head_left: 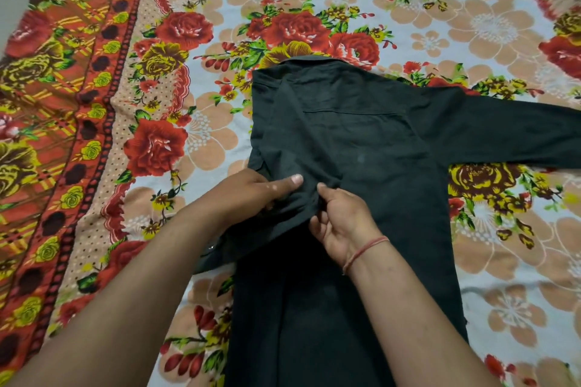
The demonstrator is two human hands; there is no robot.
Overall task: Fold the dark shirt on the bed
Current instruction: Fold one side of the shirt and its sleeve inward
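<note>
Both hands meet at the middle of the one dark, near-black cotton shirt (pixel 361 141): my left hand (pixel 251 195) pinches the folded-in left side of it, thumb pressed on top, while my right hand (pixel 339 223), with a thin red thread band (pixel 364 251) round its wrist, grips the same fold's edge between thumb and fingers. It lies back-up on the bed, its long axis running from me outward, collar (pixel 305 61) pointing away and hem toward me. One sleeve (pixel 509 135) stretches out flat to the right. Under it spreads a single floral bedsheet (pixel 157 104), pale with red and yellow roses and an orange patterned border at the left.
</note>
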